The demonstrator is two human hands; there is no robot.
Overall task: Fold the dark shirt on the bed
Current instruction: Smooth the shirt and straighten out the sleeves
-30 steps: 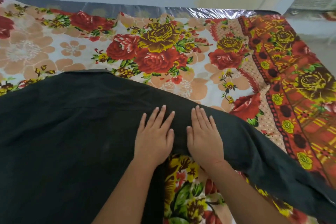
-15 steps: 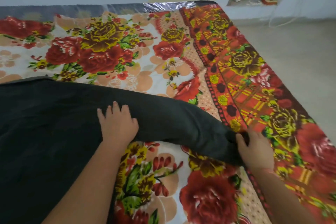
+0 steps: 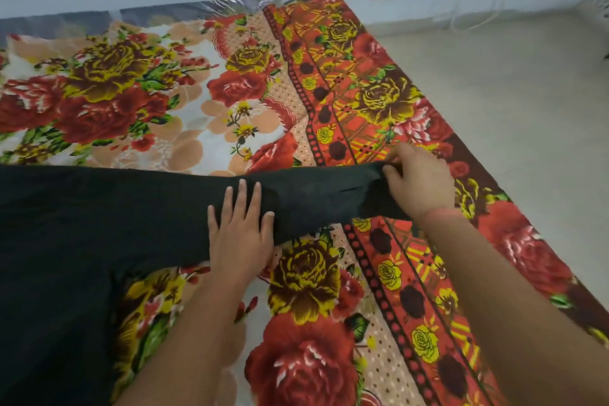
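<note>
While the left hand [image 3: 240, 231] lies flat on the dark shirt [image 3: 99, 208], the right hand [image 3: 418, 181] pinches its sleeve [image 3: 329, 194]

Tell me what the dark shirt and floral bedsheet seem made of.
The dark shirt looks like matte soft cloth, maybe cotton: limp drape, no shine. The floral bedsheet looks like thin printed fabric, fibre unclear: lies flat, flower print.

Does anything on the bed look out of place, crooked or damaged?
Nothing looks damaged or spilled. The dark shirt lies spread on the flowered sheet; only its sleeve is bunched where the right hand pinches its end, while the left hand presses flat on it.
</note>
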